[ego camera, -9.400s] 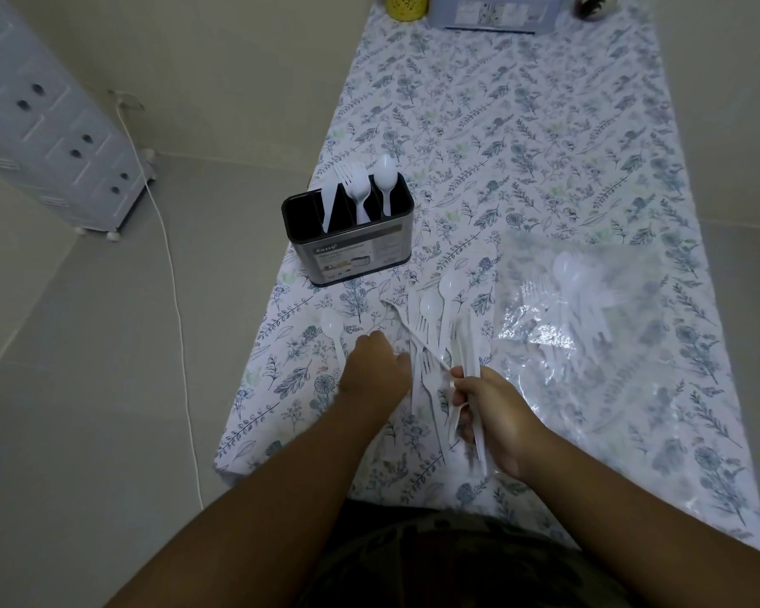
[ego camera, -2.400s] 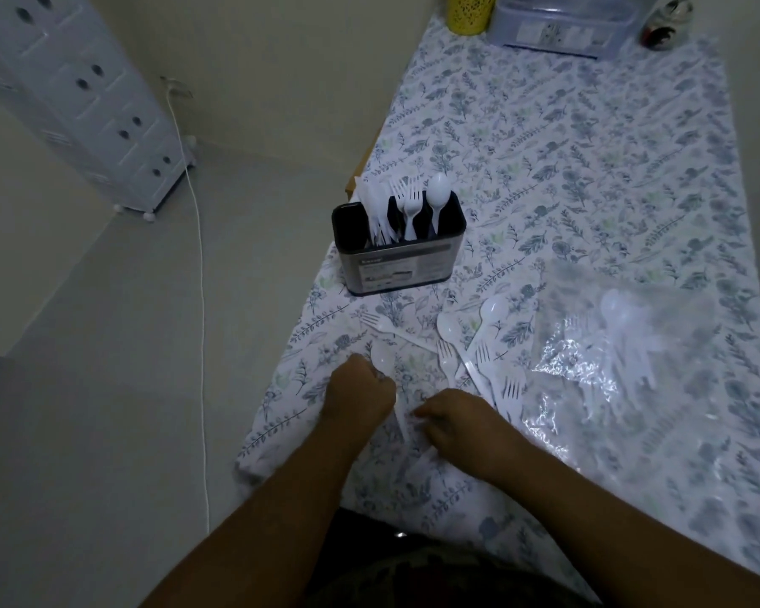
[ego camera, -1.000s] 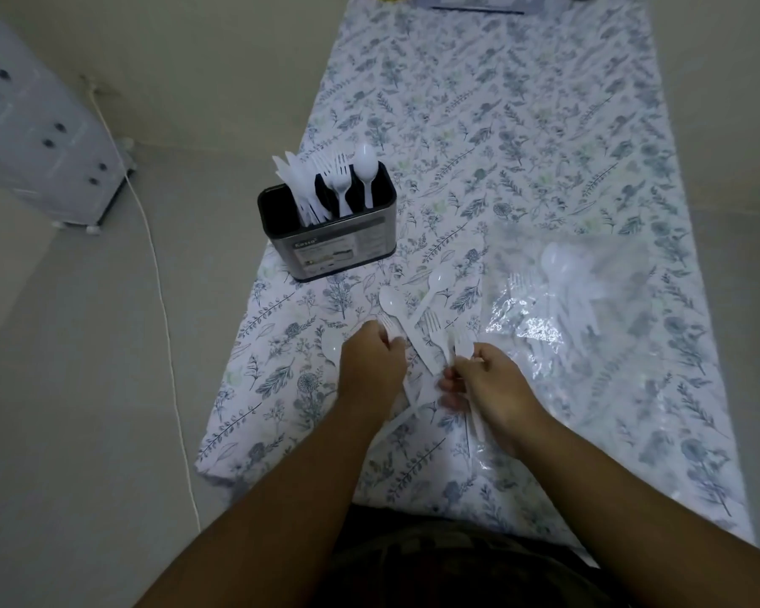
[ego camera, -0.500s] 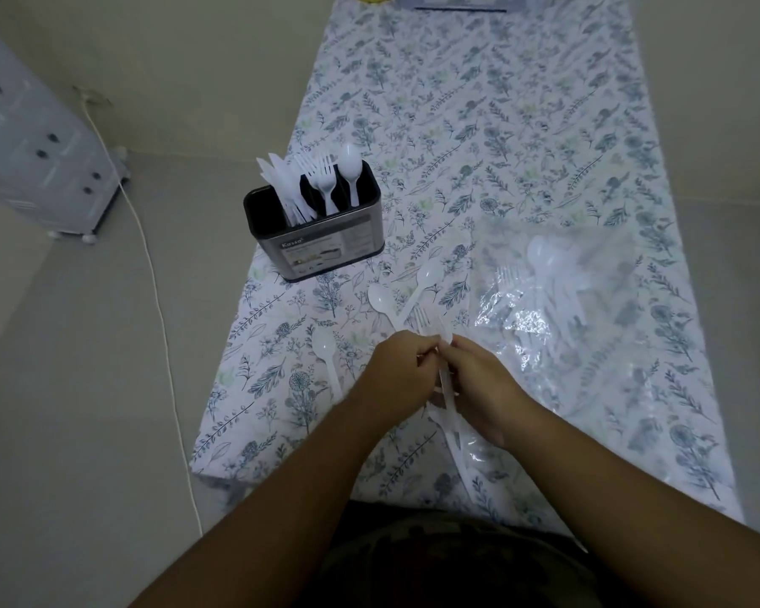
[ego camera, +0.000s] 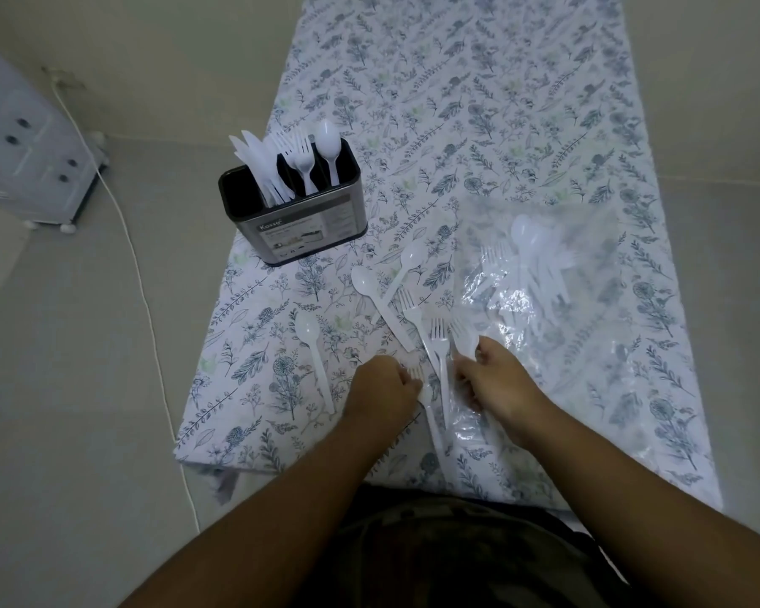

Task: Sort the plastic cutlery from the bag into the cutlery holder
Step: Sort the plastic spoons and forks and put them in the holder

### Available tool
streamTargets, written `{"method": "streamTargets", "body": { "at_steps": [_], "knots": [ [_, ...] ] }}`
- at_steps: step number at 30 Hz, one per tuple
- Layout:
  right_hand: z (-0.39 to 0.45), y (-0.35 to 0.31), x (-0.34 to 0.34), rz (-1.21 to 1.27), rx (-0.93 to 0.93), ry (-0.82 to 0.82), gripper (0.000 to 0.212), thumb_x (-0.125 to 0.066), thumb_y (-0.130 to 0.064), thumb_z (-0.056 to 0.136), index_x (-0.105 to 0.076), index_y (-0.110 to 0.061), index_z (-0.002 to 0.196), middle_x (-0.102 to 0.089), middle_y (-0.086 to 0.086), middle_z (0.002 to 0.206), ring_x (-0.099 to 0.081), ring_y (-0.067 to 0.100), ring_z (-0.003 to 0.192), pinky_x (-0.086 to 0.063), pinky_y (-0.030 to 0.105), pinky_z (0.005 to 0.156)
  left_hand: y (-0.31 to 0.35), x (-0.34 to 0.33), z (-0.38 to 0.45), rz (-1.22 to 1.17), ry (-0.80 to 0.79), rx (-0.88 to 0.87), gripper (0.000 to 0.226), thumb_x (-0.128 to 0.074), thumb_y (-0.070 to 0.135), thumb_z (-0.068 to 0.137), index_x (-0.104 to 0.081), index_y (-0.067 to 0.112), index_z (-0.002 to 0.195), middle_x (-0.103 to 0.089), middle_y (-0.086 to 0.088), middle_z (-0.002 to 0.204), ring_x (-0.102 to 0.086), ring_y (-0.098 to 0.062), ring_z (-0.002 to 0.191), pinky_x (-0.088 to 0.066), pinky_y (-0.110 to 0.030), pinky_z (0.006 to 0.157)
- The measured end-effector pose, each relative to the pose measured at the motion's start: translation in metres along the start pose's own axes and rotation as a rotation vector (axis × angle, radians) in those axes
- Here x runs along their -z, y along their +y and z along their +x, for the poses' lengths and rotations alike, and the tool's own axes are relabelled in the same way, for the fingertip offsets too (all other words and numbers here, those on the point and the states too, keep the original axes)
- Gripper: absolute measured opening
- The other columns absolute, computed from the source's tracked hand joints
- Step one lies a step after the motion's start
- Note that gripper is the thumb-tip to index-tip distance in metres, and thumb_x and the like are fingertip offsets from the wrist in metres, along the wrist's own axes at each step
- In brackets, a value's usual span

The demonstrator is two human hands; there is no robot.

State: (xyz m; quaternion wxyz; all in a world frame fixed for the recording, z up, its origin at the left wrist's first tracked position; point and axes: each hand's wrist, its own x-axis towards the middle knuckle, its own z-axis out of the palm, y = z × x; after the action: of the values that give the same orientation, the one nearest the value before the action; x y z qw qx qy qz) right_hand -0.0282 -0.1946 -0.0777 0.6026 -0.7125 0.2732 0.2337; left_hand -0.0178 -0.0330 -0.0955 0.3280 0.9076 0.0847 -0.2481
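Both hands low at center frame over loose white cutlery on the table [ego camera: 523, 103], which has a floral cloth. Left hand [ego camera: 385, 388] has fingers curled around a fork [ego camera: 426, 401], tines poking out by the knuckles, handle running toward the near table edge. Right hand [ego camera: 496, 383] just beside it, fingers bent down onto a second fork [ego camera: 442, 366] and a third fork [ego camera: 464, 337]; cannot tell whether it actually grips either. Three loose spoons above and left of the hands: one spoon [ego camera: 312, 348] left of the left hand, two more [ego camera: 378, 300] crossing each other, plus another fork [ego camera: 411, 313] between them and the hands. Clear plastic bag [ego camera: 567, 300] lies flat at center right, more cutlery inside, well apart from the holder. Cutlery holder [ego camera: 299, 226] stands upright at upper left of the table, near the edge: knives in the left slot, forks in the middle, one spoon on the right. White drawer unit [ego camera: 23, 147] and a cord [ego camera: 141, 278] on the floor at left.
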Motion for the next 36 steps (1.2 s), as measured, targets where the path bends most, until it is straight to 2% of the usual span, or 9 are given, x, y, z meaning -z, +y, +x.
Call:
{"method": "streamTargets", "body": {
  "at_steps": [7, 11, 14, 17, 24, 27, 30, 33, 36],
  "knots": [
    [0.002, 0.012, -0.004, 0.092, -0.04, -0.059, 0.008, -0.054, -0.018, 0.099, -0.056, -0.01, 0.097, -0.06, 0.008, 0.074, -0.06, 0.015, 0.056, -0.053, 0.034, 0.061, -0.001, 0.002, 0.007, -0.325, 0.0, 0.043, 0.014, -0.069, 0.026, 0.091, -0.067, 0.014, 0.084, -0.073, -0.002, 0.071, -0.072, -0.015, 0.066, -0.061, -0.034, 0.068],
    [-0.003, 0.007, -0.007, 0.241, -0.058, -0.161, 0.032, -0.062, -0.033, 0.096, -0.058, -0.004, 0.109, -0.066, 0.013, 0.087, -0.062, 0.023, 0.071, -0.054, 0.037, 0.065, 0.02, 0.008, 0.01, -0.619, -0.02, 0.06, 0.013, -0.066, 0.018, 0.094, -0.07, 0.005, 0.093, -0.075, -0.009, 0.076, -0.075, -0.018, 0.068, -0.063, -0.034, 0.07],
    [-0.005, 0.006, -0.003, 0.243, -0.04, -0.118, 0.027, -0.064, -0.026, 0.099, -0.06, -0.001, 0.107, -0.061, 0.012, 0.079, -0.054, 0.022, 0.065, -0.049, 0.034, 0.057, 0.032, 0.001, 0.016, -0.526, -0.006, 0.004, 0.018, -0.062, 0.025, 0.091, -0.072, 0.012, 0.085, -0.075, -0.005, 0.075, -0.074, -0.021, 0.071, -0.063, -0.041, 0.072],
    [-0.001, 0.009, 0.004, 0.224, -0.076, 0.003, 0.016, -0.06, -0.018, 0.1, -0.048, -0.01, 0.092, -0.056, 0.01, 0.069, -0.049, 0.02, 0.058, -0.043, 0.035, 0.052, 0.035, -0.006, 0.02, -0.238, 0.084, -0.082, 0.016, -0.062, 0.027, 0.091, -0.067, 0.014, 0.084, -0.069, -0.001, 0.073, -0.067, -0.016, 0.069, -0.056, -0.028, 0.062],
    [0.003, 0.013, 0.016, 0.181, -0.135, 0.089, 0.024, -0.058, -0.03, 0.098, -0.048, -0.012, 0.086, -0.052, 0.01, 0.07, -0.043, 0.021, 0.054, -0.036, 0.033, 0.05, 0.037, -0.016, 0.023, 0.143, 0.018, -0.095, 0.027, -0.07, 0.034, 0.079, -0.059, 0.013, 0.066, -0.056, 0.002, 0.056, -0.057, -0.014, 0.052, -0.046, -0.025, 0.049],
    [0.003, 0.011, 0.016, 0.235, -0.164, 0.058, 0.017, -0.055, -0.014, 0.095, -0.06, 0.0, 0.103, -0.051, 0.008, 0.068, -0.043, 0.019, 0.054, -0.036, 0.032, 0.05, 0.034, -0.014, 0.018, 0.099, 0.003, -0.095, 0.032, -0.067, 0.029, 0.076, -0.051, 0.012, 0.054, -0.045, 0.002, 0.046, -0.041, -0.012, 0.04, -0.037, -0.022, 0.044],
    [0.0, 0.005, 0.013, 0.223, -0.13, -0.022, 0.013, -0.052, -0.007, 0.095, -0.06, -0.009, 0.105, -0.054, 0.008, 0.074, -0.05, 0.018, 0.062, -0.044, 0.032, 0.052, 0.032, -0.008, 0.01, -0.017, -0.001, -0.08, 0.032, -0.067, 0.027, 0.077, -0.06, 0.004, 0.056, -0.055, -0.005, 0.047, -0.049, -0.02, 0.041, -0.045, -0.027, 0.046],
    [0.002, 0.006, 0.008, 0.212, -0.107, -0.056, 0.019, -0.06, -0.019, 0.094, -0.059, -0.01, 0.11, -0.072, 0.012, 0.093, -0.073, 0.024, 0.08, -0.062, 0.043, 0.072, 0.037, -0.001, 0.004, -0.216, -0.024, -0.093, 0.024, -0.071, 0.028, 0.084, -0.071, 0.009, 0.07, -0.07, -0.003, 0.057, -0.068, -0.013, 0.05, -0.059, -0.027, 0.054],
    [0.004, 0.003, 0.002, 0.344, -0.146, -0.096, 0.034, -0.059, -0.033, 0.1, -0.057, -0.004, 0.117, -0.073, 0.021, 0.11, -0.074, 0.033, 0.098, -0.06, 0.049, 0.088, 0.041, 0.004, 0.004, -0.338, -0.017, -0.12, 0.016, -0.071, 0.027, 0.09, -0.075, 0.013, 0.085, -0.073, 0.001, 0.068, -0.071, -0.008, 0.056, -0.061, -0.027, 0.059]
  ]
}}
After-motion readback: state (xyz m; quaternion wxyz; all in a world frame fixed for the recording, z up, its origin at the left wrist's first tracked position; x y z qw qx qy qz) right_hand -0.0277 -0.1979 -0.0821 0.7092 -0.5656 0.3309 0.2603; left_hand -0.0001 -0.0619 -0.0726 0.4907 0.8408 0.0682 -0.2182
